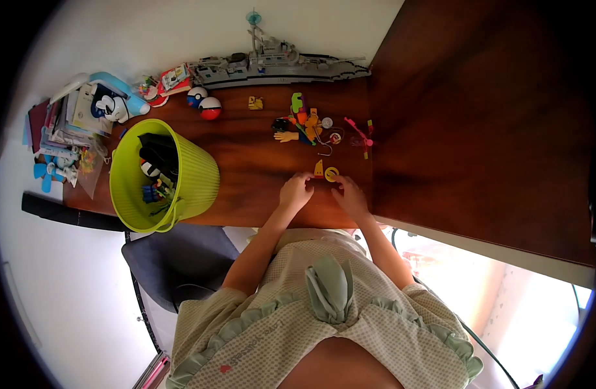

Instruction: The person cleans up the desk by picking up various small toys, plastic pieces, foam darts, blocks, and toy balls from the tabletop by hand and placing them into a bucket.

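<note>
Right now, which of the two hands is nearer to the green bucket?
Left. The left hand is right of the green bucket, apart from it; the right hand is farther right, beyond the left one.

You've got a brown wood desk ahead, w/ a plain white wall behind. On your R, a bigger dk brown wood panel meets the desk. Dk grey chair on your L, by the near edge. Bright light washes out lower R; can't tell the source.
</note>
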